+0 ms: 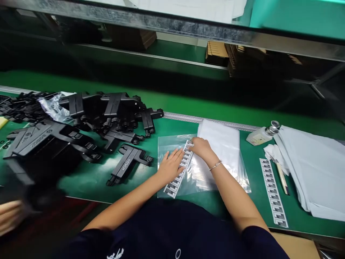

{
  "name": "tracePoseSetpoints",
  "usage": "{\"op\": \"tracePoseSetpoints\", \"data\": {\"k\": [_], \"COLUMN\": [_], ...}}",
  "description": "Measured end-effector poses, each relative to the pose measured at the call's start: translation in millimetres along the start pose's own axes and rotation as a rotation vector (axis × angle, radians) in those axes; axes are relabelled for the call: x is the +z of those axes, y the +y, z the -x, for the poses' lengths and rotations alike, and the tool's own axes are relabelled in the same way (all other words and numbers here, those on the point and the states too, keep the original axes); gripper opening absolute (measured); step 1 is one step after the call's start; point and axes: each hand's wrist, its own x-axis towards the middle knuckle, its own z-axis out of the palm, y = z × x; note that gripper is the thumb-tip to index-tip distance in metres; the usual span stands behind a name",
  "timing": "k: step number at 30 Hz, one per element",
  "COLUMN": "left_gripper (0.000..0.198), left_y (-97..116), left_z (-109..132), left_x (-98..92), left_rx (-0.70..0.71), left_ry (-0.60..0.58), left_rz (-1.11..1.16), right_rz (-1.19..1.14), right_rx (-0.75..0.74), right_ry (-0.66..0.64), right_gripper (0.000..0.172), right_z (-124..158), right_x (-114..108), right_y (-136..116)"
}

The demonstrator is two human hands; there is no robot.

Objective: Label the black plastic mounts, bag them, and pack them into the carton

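My left hand (170,167) lies flat with its fingers spread, partly over a strip of black-and-white stickers (172,187). This strip rests slantwise on a clear plastic bag (166,145). At the strip's far end, my right hand (201,146), wearing a thin bracelet, has its fingers closed in a pinch on the strip; its fingertips are partly hidden. Under my right wrist lies a stack of clear plastic bags (221,138). To the left of my left hand, a black T-shaped plastic part (128,163) marked BOSCH lies by itself.
More black parts (113,108) are heaped at left, near another person's blurred hand (10,216). At right are a second sticker strip (273,194), a bottle with a metal cap (260,136), crumpled tissue (269,151), a slim-handled tool (282,178) and white sheets (318,172). A shelf edge (172,27) runs overhead.
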Motion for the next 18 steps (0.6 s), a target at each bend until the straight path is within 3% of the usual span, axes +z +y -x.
{"op": "tracePoseSetpoints", "data": {"k": [4,9,12,18], "left_gripper": [0.06,0.026,0.027,0.026], "left_y": [-1.7,6.7,16.2,31.9], "left_z": [-2.9,-10.1,-13.4,-12.4], "left_x": [-22.7,-56.5,-69.4,-78.6], "left_rx": [-0.06,-0.089,-0.091,-0.05], "left_ry": [0.14,0.141,0.171,0.167], "left_rz": [0.277,0.762,0.945,0.969], "right_rz": [-0.084,-0.702,-0.928,-0.952], "right_rx": [-0.116,-0.284,-0.245,-0.153], "right_ry": [-0.036,0.017,0.06,0.244], "right_gripper": [0.002,0.015,0.024,0.017], "right_z": [19.7,60.0,78.2,97.4], "right_x": [-9.4,-13.8,-10.8,-16.4], "right_y": [-5.9,-8.6,-7.0,-6.5]}}
